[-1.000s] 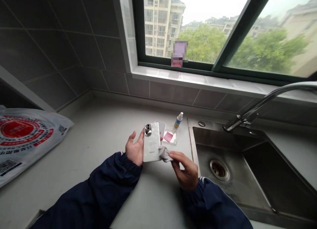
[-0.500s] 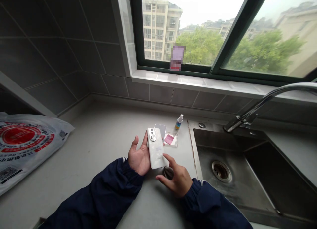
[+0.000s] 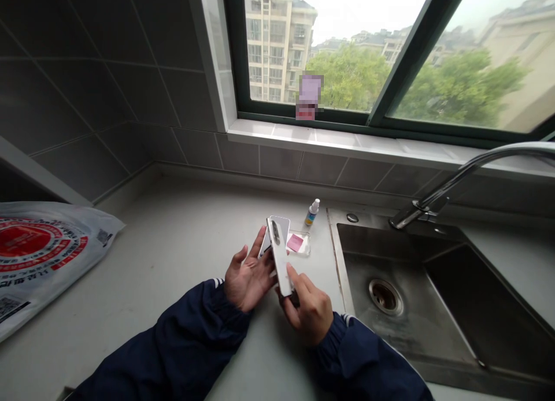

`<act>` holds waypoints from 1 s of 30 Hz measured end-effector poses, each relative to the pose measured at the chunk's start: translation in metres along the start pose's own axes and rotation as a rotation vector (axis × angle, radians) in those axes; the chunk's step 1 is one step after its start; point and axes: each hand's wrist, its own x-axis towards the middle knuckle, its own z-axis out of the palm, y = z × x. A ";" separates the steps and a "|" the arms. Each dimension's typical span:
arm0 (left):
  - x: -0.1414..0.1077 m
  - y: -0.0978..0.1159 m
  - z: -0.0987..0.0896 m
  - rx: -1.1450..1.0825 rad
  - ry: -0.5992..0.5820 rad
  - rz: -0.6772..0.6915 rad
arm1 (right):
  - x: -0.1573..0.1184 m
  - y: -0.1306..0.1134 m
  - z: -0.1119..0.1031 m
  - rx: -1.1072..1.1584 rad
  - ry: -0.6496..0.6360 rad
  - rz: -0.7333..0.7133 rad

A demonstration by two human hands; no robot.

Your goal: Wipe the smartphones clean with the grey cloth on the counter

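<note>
A white smartphone [image 3: 280,255] stands turned on its long edge, its camera bump facing left, and my right hand [image 3: 307,311] is shut on its lower end. My left hand [image 3: 249,272] lies palm up beside it, fingers apart, touching the phone's side. Behind the phone's top is a clear glass panel [image 3: 278,230]. A dark grey cloth [image 3: 295,299] shows just below the phone, mostly hidden by my right hand. Past the phone stand a small clear tray [image 3: 299,243] holding a pink square and a small spray bottle [image 3: 311,212].
A stainless steel sink [image 3: 390,285] with a drain and a curved faucet [image 3: 459,184] lies to the right of the stone counter [image 3: 173,245]. A printed plastic bag [image 3: 43,256] lies at the left. Tiled walls and a window sill run along the back.
The phone has turned from lying back-up on my left palm to standing on its edge. My right hand has closed on its lower end, and my left fingers have spread.
</note>
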 end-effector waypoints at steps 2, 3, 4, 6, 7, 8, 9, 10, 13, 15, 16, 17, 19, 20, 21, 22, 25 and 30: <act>0.001 0.002 -0.002 0.059 -0.029 0.005 | 0.003 -0.001 -0.006 0.096 0.042 0.084; 0.002 0.004 -0.004 0.097 -0.043 0.021 | 0.004 -0.002 -0.009 0.150 0.065 0.138; 0.003 0.005 -0.005 0.143 -0.054 0.043 | 0.006 -0.002 -0.012 0.208 0.086 0.201; 0.006 0.010 -0.008 0.290 -0.046 0.117 | 0.009 -0.001 -0.016 0.340 0.111 0.343; 0.007 0.012 -0.010 0.398 -0.023 0.170 | 0.011 0.000 -0.017 0.411 0.111 0.418; 0.008 0.014 -0.012 0.539 0.012 0.242 | 0.012 0.001 -0.017 0.484 0.105 0.491; 0.010 0.016 -0.014 0.705 0.055 0.315 | 0.013 0.001 -0.016 0.555 0.096 0.560; 0.011 0.018 -0.017 0.891 0.114 0.388 | 0.014 0.002 -0.016 0.620 0.085 0.624; 0.014 0.020 -0.022 1.338 0.258 0.512 | 0.016 0.003 -0.012 0.783 0.065 0.772; 0.016 0.019 -0.026 1.448 0.296 0.514 | 0.017 0.004 -0.011 0.862 0.064 0.838; 0.017 0.018 -0.027 1.461 0.309 0.505 | 0.017 0.005 -0.011 0.894 0.067 0.863; 0.019 0.017 -0.029 1.467 0.321 0.493 | 0.017 0.005 -0.011 0.922 0.070 0.883; 0.023 0.016 -0.034 1.487 0.361 0.465 | 0.018 0.008 -0.011 0.967 0.067 0.915; 0.025 0.017 -0.036 1.494 0.382 0.449 | 0.019 0.009 -0.012 0.984 0.060 0.929; 0.027 0.019 -0.038 1.498 0.403 0.432 | 0.020 0.011 -0.013 0.997 0.050 0.942; 0.030 0.022 -0.039 1.499 0.421 0.414 | 0.021 0.012 -0.014 1.007 0.038 0.954; 0.041 0.032 -0.041 1.488 0.448 0.350 | 0.025 0.013 -0.016 1.027 -0.015 0.984; 0.065 0.037 -0.042 1.424 0.458 0.287 | 0.025 0.010 -0.018 1.051 -0.166 1.062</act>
